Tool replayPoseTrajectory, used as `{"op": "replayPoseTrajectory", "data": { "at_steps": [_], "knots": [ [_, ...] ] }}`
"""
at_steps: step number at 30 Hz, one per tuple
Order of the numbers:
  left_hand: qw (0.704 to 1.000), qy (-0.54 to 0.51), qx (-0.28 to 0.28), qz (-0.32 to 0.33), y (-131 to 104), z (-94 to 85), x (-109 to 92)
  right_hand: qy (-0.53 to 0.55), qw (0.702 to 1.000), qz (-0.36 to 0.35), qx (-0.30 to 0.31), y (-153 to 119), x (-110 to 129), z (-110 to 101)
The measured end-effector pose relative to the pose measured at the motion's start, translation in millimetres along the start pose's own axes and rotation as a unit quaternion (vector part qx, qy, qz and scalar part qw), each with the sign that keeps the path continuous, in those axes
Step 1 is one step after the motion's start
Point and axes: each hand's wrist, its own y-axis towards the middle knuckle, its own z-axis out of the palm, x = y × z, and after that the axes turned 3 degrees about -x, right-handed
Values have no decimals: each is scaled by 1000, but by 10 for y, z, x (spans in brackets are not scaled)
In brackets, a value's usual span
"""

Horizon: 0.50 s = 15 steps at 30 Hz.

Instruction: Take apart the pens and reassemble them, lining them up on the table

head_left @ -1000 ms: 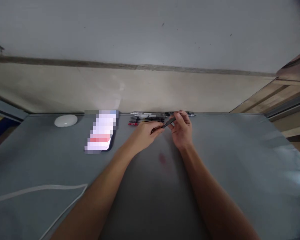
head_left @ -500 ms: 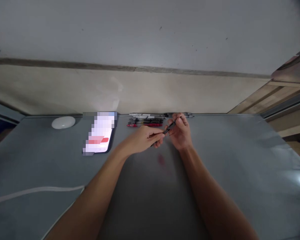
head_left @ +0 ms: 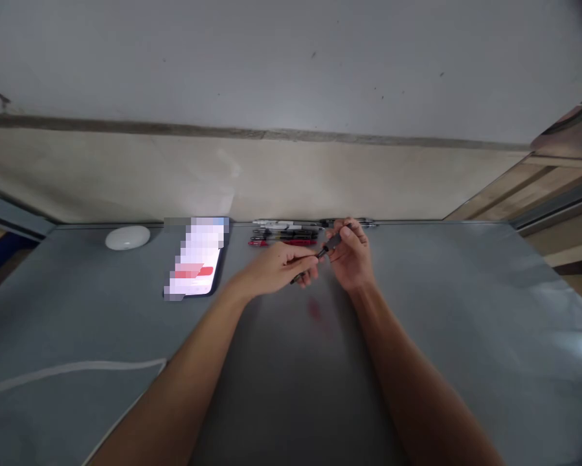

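Note:
Between my two hands a dark pen point(head_left: 332, 243) is held at a slant over the table. My left hand point(head_left: 285, 265) pinches its lower part, and the dark tip pokes out below my fingers. With thumb and fingers closed, my right hand point(head_left: 351, 255) grips the thicker upper part. Just beyond my hands lie several pens: white pens point(head_left: 276, 224) at the back, black pens point(head_left: 276, 234) in front of them, and a red pen point(head_left: 283, 243) nearest me. More dark pens point(head_left: 368, 222) lie behind my right hand, partly hidden by it.
A lit phone point(head_left: 193, 259) lies left of the pens, its screen partly blurred. Farther left sits a white rounded case point(head_left: 127, 237). A white cable point(head_left: 77, 367) runs across the left of the grey table point(head_left: 446, 310). The wall point(head_left: 320, 175) rises right behind the pens.
My hands stay almost in place on the pen. Its thicker upper part shows more between my fingers now. The view has shifted slightly.

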Motion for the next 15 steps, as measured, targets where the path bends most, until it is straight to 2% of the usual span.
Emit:
{"op": "replayPoseTrajectory", "data": {
  "at_steps": [2,4,7,12,15],
  "knots": [
    [999,-22,40,-11,-17,-2,-38,15,1000,8,18,-11,8,-6],
    [998,-27,50,-14,-18,1,-47,23,999,9,27,-11,5,-11],
    [1000,-6,13,-8,0,5,-8,8,1000,-4,22,4,-13,-13],
    [996,58,-73,1,44,23,96,-19,999,-29,-25,28,-42,1],
    [996,55,-75,1,51,26,111,-13,999,-20,-25,26,-35,3]
  ]
}}
